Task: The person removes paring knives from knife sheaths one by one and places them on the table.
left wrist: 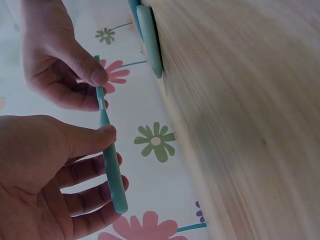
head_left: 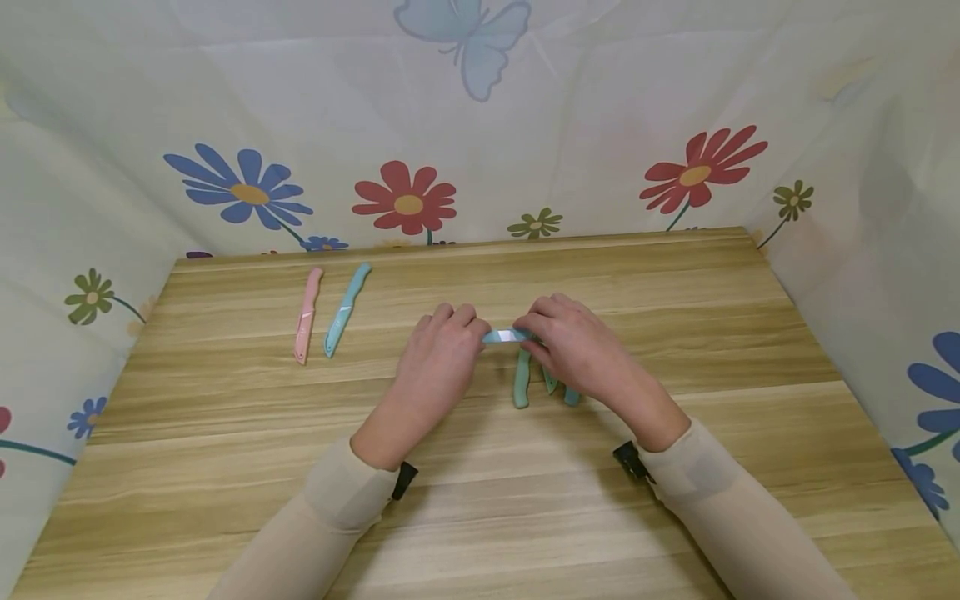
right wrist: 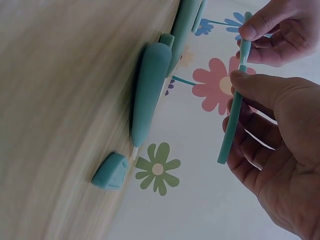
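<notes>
Knife (head_left: 506,336) aloft, pinched from both sides!

It hangs above the table (head_left: 465,517), left hand (head_left: 442,354) pinching the handle (left wrist: 115,182), right hand (head_left: 581,346) pinching the sheath-like far end (right wrist: 230,135). A sharp tug or loose pinch could bring a cut, if that pale middle (left wrist: 101,99) is bare blade! Below, a green handle (head_left: 521,383) risks a bump if the right hand drops; that hand partly hides the neighbouring pieces (head_left: 572,397). Edge direction? Can't tell.

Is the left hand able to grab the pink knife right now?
Probably not right away: the left hand grips one end of a blue knife, and another blue knife lies between that hand and the pink knife.
</notes>
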Available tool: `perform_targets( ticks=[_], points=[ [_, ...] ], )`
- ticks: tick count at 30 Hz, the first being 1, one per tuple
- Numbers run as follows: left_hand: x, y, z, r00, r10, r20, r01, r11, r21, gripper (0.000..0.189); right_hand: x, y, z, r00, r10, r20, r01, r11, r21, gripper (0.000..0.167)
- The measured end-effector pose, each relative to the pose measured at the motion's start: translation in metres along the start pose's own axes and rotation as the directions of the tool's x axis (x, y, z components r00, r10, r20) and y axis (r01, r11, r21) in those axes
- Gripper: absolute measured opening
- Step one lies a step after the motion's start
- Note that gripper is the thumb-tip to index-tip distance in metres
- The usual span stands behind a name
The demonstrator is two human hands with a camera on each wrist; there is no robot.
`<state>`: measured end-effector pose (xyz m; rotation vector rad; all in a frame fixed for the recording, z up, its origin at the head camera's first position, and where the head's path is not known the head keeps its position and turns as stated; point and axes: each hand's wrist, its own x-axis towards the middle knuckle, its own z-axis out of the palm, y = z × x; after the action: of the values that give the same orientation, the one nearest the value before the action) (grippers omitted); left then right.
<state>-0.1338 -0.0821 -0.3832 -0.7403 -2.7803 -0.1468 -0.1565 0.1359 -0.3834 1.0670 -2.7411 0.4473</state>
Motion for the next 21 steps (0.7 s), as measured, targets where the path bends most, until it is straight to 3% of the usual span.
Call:
perform_targets(
  ticks=[21],
  points=[
    [-0.003,-0.0022,0.001,1.0,-0.024,-0.01,0.024,1.0,-0.001,0.013,-0.0026,0.0011,0.001,1.0,-0.006,-0.022,0.006,1.0,0.003,0.026]
  ],
)
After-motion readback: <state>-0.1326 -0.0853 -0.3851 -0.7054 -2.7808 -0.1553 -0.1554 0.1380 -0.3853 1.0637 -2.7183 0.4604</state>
